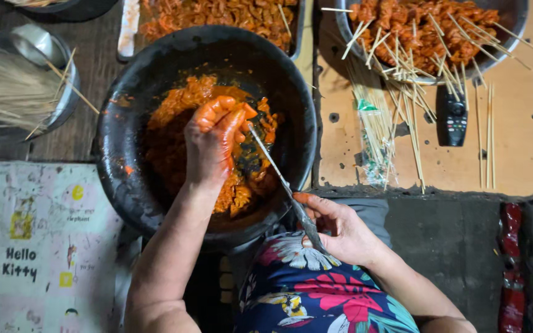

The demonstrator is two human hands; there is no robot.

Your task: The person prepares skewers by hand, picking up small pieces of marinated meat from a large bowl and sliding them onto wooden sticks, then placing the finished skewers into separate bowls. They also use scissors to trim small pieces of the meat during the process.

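My left hand (214,140), coated in orange sauce, reaches into a large black pan (118,123) of orange marinated meat (180,102) and pinches a piece at its fingertips. My right hand (334,228) grips the near end of a thin skewer (276,169). The skewer's tip points up into the pan and meets the piece at my left fingertips. Both hands are over the pan's near right side.
A metal bowl (513,28) of skewered meat sits at the top right, with loose bamboo sticks (414,111) and a bagged bundle (374,132) below it. A black remote control (455,117) lies on the board. Another tray of meat (217,15) is behind the pan, a bowl of sticks (13,86) at left.
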